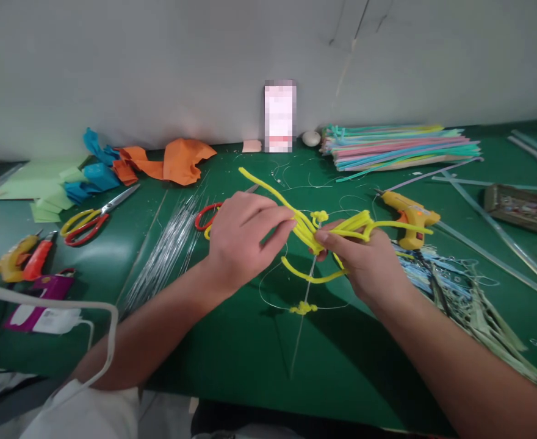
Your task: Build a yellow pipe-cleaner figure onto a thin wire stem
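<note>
Several bent yellow pipe cleaners (pixel 305 230) are gathered around a thin wire stem (pixel 309 283) above the green table. My right hand (pixel 369 262) is closed, pinching the bundle between thumb and fingers where it meets the stem. From the left, my left hand (pixel 248 238) reaches in with thumb and index fingertips closed on a yellow pipe cleaner at the bundle's edge. One loose strand sticks up past its fingers, and another curves below the bundle. Lower on the stem sits a small fuzzy yellow cluster (pixel 304 308); a second one (pixel 318 216) shows above.
Red-handled scissors (pixel 207 218) lie partly behind my left hand. A yellow glue gun (pixel 408 216) rests right of my right hand. Pipe cleaners (pixel 401 149) are piled at the back, thin wires (pixel 170 250) at left. A white cable (pixel 110 341) crosses my left forearm.
</note>
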Motion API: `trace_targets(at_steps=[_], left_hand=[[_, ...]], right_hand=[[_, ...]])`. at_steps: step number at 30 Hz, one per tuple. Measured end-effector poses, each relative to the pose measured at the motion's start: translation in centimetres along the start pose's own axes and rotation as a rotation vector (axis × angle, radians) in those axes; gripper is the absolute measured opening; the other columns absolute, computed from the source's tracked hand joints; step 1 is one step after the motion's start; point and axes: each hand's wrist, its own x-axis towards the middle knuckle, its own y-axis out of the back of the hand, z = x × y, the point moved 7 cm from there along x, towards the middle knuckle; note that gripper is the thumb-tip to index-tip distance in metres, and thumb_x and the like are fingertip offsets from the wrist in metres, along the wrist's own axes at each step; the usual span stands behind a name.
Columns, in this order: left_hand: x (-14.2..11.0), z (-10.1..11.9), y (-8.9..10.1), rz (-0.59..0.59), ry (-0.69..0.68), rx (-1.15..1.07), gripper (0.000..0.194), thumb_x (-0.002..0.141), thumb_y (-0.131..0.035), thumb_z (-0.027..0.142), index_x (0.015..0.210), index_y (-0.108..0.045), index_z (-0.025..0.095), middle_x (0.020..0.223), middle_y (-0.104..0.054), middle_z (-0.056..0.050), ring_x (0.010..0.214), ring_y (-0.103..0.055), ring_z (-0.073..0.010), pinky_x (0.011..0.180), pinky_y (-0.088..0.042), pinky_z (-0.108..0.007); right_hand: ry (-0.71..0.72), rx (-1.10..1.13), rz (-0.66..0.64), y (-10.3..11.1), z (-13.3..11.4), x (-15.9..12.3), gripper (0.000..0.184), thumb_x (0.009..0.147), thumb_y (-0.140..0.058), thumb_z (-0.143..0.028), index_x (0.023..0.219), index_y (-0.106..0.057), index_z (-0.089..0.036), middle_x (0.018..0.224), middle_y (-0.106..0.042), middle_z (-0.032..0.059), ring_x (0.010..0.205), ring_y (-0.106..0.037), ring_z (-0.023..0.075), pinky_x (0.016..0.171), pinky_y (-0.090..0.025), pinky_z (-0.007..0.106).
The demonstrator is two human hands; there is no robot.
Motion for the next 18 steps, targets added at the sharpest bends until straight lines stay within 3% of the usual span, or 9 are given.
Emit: trace_targets(at_steps=[4, 7, 13, 18], left_hand=[[0.2, -0.7, -0.4, -0.038, 0.149, -0.063, 0.012, 0.086, -0.064, 0.027, 0.093, -0.073, 0.024, 0.093, -0.075, -0.004, 0.089, -0.066, -0.0195, 0.087, -0.049, -0.034], [-0.1, -1.2, -0.9, -0.067, 0.328, -0.227, 0.013, 0.085, -0.065, 0.03, 0.093, -0.073, 0.023, 0.093, -0.074, -0.003, 0.084, -0.067, -0.0164, 0.084, -0.052, -0.03], [-0.5, -2.5, -2.6, -0.083, 0.613, -0.612, 0.01, 0.078, -0.072, 0.027, 0.083, -0.07, 0.019, 0.079, -0.07, -0.001, 0.066, -0.063, -0.0106, 0.064, -0.052, -0.023], [-0.8, -2.9, -3.5, -0.033, 0.784, -0.887, 0.018, 0.074, -0.072, 0.025, 0.086, -0.061, 0.019, 0.064, -0.061, 0.005, 0.056, -0.059, -0.0084, 0.059, -0.052, -0.023]], right_hand=[[0.008, 0.04, -0.026, -0.2, 0.0, -0.1, 0.015, 0.072, -0.078, -0.037, 0.073, -0.071, -0.024, 0.063, -0.067, 0.0011, 0.061, -0.063, 0.0197, 0.069, -0.053, 0.038], [-0.001, 0.045, -0.028, -0.3, -0.1, -0.1, 0.016, 0.071, -0.078, -0.037, 0.073, -0.07, -0.023, 0.061, -0.065, -0.0002, 0.058, -0.062, 0.0181, 0.068, -0.052, 0.036], [-0.005, 0.04, -0.033, -0.7, -0.8, -0.2, 0.018, 0.066, -0.079, -0.037, 0.069, -0.067, -0.024, 0.067, -0.065, 0.0014, 0.056, -0.059, 0.0161, 0.06, -0.053, 0.034], [0.032, 0.084, -0.031, -0.7, -1.8, -0.8, 0.017, 0.066, -0.08, -0.036, 0.065, -0.067, -0.025, 0.074, -0.066, 0.002, 0.061, -0.06, 0.0165, 0.061, -0.053, 0.035]])
